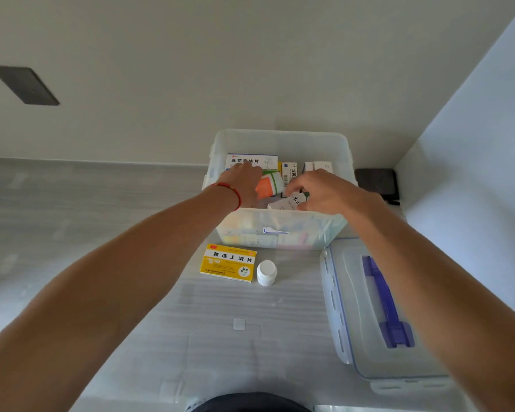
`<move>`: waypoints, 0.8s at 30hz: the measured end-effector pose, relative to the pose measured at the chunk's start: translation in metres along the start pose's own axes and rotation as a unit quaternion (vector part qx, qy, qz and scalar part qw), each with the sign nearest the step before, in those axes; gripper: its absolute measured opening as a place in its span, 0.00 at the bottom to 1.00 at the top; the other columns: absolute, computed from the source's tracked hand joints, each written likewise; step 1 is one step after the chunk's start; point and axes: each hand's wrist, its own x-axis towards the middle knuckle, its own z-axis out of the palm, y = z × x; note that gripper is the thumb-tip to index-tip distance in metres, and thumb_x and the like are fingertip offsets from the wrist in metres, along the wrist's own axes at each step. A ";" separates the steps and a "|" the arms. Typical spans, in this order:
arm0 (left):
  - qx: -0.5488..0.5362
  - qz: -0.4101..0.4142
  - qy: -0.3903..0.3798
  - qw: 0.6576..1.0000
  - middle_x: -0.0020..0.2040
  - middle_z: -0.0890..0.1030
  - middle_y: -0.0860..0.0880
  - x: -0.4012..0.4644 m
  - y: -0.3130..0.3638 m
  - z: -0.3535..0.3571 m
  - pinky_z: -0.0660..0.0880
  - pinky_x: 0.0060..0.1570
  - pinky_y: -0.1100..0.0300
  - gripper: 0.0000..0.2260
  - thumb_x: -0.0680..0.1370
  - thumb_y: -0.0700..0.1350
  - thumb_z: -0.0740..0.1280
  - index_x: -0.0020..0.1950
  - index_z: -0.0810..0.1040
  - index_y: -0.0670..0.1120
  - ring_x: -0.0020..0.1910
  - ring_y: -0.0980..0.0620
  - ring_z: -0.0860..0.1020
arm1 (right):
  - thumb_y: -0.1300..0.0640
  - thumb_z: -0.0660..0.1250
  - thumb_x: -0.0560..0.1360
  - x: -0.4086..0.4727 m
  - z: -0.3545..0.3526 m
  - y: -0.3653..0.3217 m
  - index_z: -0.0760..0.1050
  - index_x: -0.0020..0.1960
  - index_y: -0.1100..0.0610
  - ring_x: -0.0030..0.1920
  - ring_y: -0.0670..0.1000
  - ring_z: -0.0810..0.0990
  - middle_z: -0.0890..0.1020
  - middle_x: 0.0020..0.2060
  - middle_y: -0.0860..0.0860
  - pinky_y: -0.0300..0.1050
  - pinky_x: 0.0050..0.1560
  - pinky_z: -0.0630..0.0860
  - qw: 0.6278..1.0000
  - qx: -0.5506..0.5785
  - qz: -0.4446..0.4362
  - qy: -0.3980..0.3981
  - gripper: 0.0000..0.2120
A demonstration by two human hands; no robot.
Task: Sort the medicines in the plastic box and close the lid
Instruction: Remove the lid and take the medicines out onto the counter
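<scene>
Sorting underway | I see left hand (244, 185) fingers hidden among packs in plastic box (280, 233), grip unclear | right hand (318, 190) pinching white pack (289, 202) | yellow pack (229, 262), bottle (266, 272) still on table (220, 337) | lid (369, 307) off, lower right.

The light is soft and even, and quite bright. The wall to the right of the plastic box (280, 138) looks bluish and brighter. Shadows are faint. The wide lens bends the edges, so the arms look stretched. The lid (354, 307) right of the box looks a little blurry.
</scene>
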 end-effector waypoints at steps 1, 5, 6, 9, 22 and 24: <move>-0.016 -0.004 0.020 1.000 0.60 0.76 0.41 -0.004 -0.003 -0.004 0.76 0.53 0.48 0.18 0.77 0.48 0.68 0.64 0.74 0.42 0.60 0.40 0.76 | 0.61 0.75 0.75 0.005 0.001 -0.001 0.80 0.66 0.50 0.63 0.53 0.79 0.80 0.66 0.51 0.47 0.62 0.75 1.000 0.000 -0.004 -0.009 0.20; -0.155 0.009 0.125 0.980 0.57 0.77 0.41 -0.034 -0.011 -0.020 0.72 0.53 0.52 0.19 0.76 0.45 0.70 0.65 0.74 0.42 0.56 0.41 0.75 | 0.56 0.73 0.77 0.021 0.004 -0.005 0.77 0.69 0.48 0.66 0.52 0.76 0.77 0.68 0.49 0.43 0.62 0.71 0.998 -0.033 -0.022 -0.055 0.20; -0.197 0.014 0.154 0.968 0.57 0.78 0.41 -0.045 -0.012 -0.024 0.72 0.53 0.53 0.19 0.76 0.44 0.71 0.65 0.75 0.42 0.55 0.42 0.76 | 0.54 0.73 0.78 0.023 0.005 -0.006 0.76 0.69 0.48 0.66 0.52 0.76 0.77 0.69 0.49 0.42 0.61 0.70 0.997 -0.035 -0.026 -0.059 0.21; -0.365 0.002 0.222 0.904 0.57 0.81 0.49 -0.086 -0.013 -0.030 0.76 0.51 0.60 0.19 0.73 0.44 0.74 0.63 0.76 0.47 0.53 0.51 0.78 | 0.48 0.74 0.76 0.023 0.001 -0.010 0.77 0.68 0.50 0.62 0.53 0.78 0.78 0.64 0.48 0.48 0.63 0.75 0.998 -0.005 -0.014 -0.054 0.22; -0.571 0.001 0.072 0.818 0.56 0.83 0.52 -0.159 0.040 0.078 0.82 0.51 0.55 0.23 0.72 0.46 0.76 0.65 0.74 0.48 0.58 0.52 0.81 | 0.42 0.76 0.71 -0.097 0.068 -0.034 0.66 0.70 0.43 0.54 0.45 0.82 0.81 0.59 0.42 0.49 0.50 0.83 0.959 0.255 -0.091 0.089 0.32; -0.463 -0.044 0.052 0.884 0.57 0.81 0.50 -0.152 0.044 0.099 0.78 0.53 0.58 0.22 0.72 0.44 0.76 0.64 0.75 0.47 0.57 0.49 0.80 | 0.40 0.76 0.69 -0.103 0.094 -0.017 0.67 0.65 0.44 0.50 0.42 0.83 0.82 0.54 0.41 0.48 0.48 0.83 0.963 0.241 -0.033 0.114 0.30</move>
